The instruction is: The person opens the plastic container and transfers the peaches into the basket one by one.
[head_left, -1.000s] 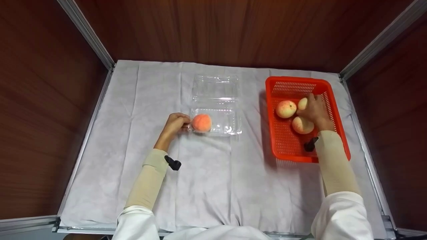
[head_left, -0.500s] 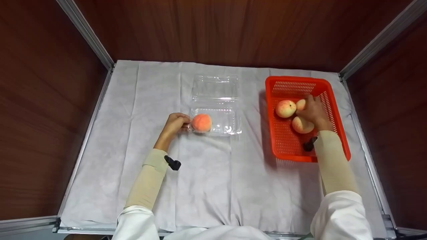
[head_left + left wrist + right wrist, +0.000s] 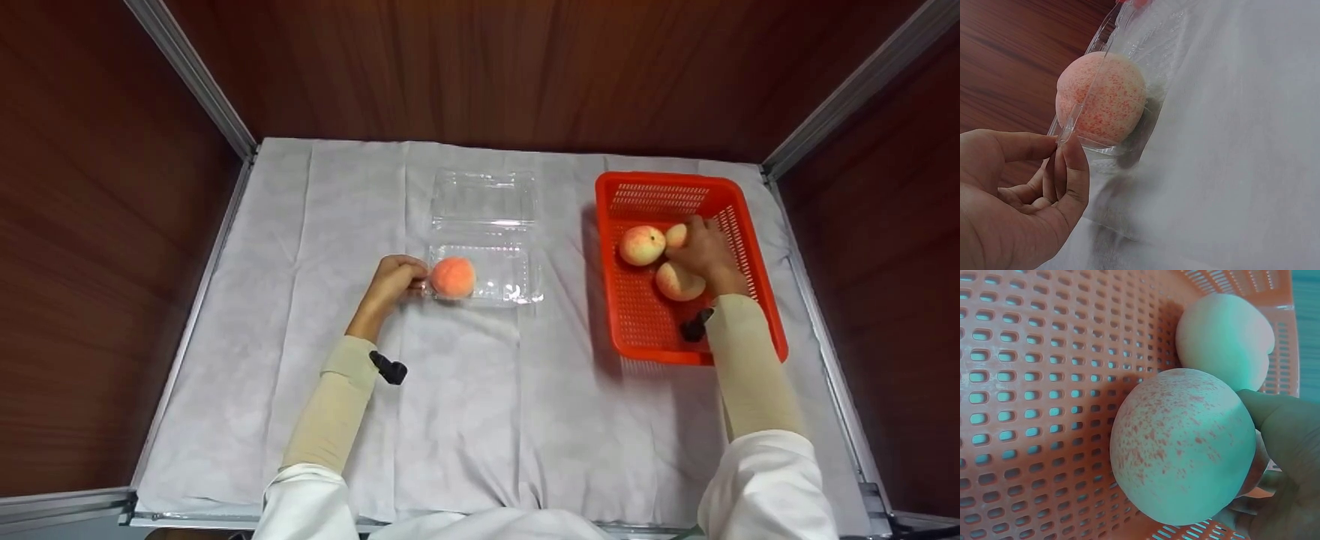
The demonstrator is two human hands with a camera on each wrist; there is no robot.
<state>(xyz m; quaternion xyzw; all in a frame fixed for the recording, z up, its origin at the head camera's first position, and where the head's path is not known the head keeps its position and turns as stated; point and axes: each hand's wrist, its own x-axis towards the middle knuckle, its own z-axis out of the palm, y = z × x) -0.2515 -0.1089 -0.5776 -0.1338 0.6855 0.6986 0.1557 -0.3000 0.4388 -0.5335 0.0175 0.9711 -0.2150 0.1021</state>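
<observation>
My left hand (image 3: 397,277) pinches the near-left edge of an open clear plastic clamshell box (image 3: 499,274) between thumb and fingers, plain in the left wrist view (image 3: 1033,197). Inside the box, at its left end, sits an orange-pink peach (image 3: 453,278). My right hand (image 3: 703,251) reaches into a red basket and grips a pale peach (image 3: 676,235), with thumb and fingers round it. Another peach (image 3: 643,245) lies just left of the gripped one. A third peach (image 3: 680,281) lies nearer me and hides most of the gripped one in the right wrist view (image 3: 1185,447).
The red perforated basket (image 3: 626,354) stands on the right of the grey cloth (image 3: 457,420). The box lid (image 3: 484,196) lies folded back, away from me. Dark wood-grain panels (image 3: 480,75) with metal rails enclose the table on the left, back and right.
My right hand has shifted slightly left inside the basket, and the peach it grips has come closer to the left peach. The left hand and the box keep their places.
</observation>
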